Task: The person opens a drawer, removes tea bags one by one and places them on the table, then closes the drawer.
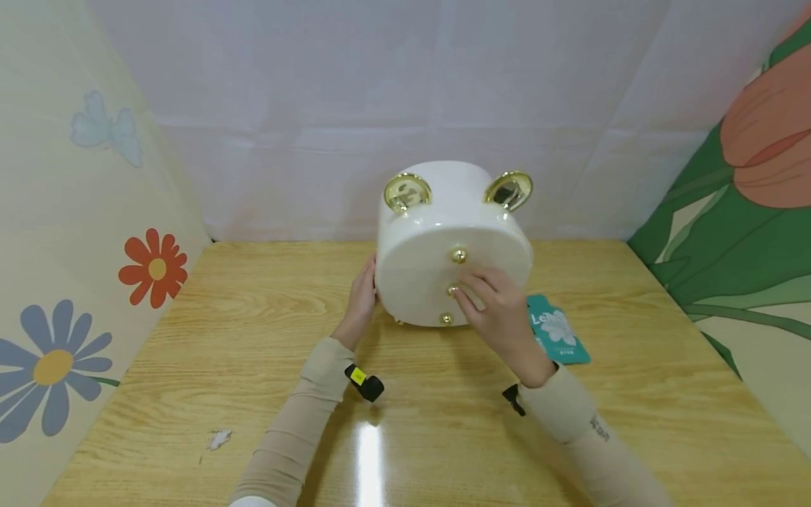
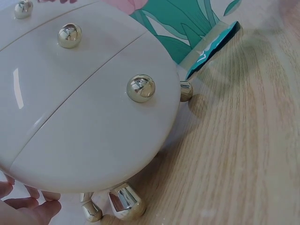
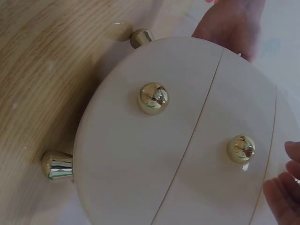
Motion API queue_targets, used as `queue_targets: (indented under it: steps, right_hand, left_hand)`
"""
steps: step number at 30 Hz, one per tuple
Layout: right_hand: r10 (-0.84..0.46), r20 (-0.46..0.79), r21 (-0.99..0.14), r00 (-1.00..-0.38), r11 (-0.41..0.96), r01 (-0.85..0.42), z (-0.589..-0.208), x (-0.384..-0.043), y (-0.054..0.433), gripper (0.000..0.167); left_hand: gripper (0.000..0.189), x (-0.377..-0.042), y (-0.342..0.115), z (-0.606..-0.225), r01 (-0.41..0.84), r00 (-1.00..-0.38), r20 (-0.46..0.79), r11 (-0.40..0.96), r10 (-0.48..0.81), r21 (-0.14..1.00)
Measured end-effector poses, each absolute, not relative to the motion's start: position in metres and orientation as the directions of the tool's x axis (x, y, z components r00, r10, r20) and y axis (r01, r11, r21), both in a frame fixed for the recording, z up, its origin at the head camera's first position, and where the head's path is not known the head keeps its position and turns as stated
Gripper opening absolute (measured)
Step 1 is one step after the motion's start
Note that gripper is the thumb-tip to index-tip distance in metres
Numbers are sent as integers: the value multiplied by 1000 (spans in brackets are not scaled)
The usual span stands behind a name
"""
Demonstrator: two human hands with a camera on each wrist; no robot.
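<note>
A glossy white rounded drawer box (image 1: 405, 267) with gold ears stands on the wooden table, front toward me. Seams divide its front, which carries a top knob (image 1: 459, 255), a middle knob (image 3: 243, 149) and a bottom knob (image 2: 140, 88), all gold. My left hand (image 1: 362, 296) rests against the box's left side; its fingers (image 2: 33, 206) touch the wall there. Before the front, my right hand (image 1: 500, 310) has thumb and fingers loosely bent. They overlap the middle knob's edge in the head view, but a gap separates them from that knob in the right wrist view.
Right of the box lies a teal packet (image 1: 559, 331) with a white flower print. A small torn white scrap (image 1: 219, 439) is on the table at the front left. Flower-printed panels (image 1: 728, 176) flank the table, and a pale cloth (image 1: 304, 120) hangs behind it.
</note>
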State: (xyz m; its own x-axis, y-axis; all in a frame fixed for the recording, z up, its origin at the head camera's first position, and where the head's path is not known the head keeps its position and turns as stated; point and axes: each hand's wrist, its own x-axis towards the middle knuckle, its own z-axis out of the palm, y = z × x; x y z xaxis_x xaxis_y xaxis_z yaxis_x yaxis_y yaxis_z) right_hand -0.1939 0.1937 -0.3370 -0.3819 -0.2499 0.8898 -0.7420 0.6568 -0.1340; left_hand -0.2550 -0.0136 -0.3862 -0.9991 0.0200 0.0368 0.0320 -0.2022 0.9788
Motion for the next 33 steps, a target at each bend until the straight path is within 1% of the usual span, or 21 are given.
queue_targets:
  steps: [2,8,17,22,28,33]
  right_hand:
    - [-263,882,-123,-390,672,-730,-340,-195,194,22]
    - [-317,853,-78,-414,708,-702,-349,-199,195,23]
    - [-347,772,-95,-533,765,-636,-354,-202,194,25]
    - [-359,754,-68,-551,791,-609,-355,-202,190,24]
    - [-340,754,-72,-562,807,-586,-356,-203,187,22]
    - [-339,753,-75,-564,807,-586,-356,-203,186,21]
  left_hand:
    - [44,-255,-14,-386,32,-999,38,-201,24,979]
    - [44,-255,-14,-386,23,-1000,26,-192,14,981]
    - [44,-256,-14,-387,19,-999,24,-197,25,980]
    - [45,-256,-14,-387,21,-999,26,-198,22,980]
    - [44,-251,-14,-380,12,-1000,17,-202,23,979]
    - [44,-254,-14,-383,2,-1000,7,-193,24,981]
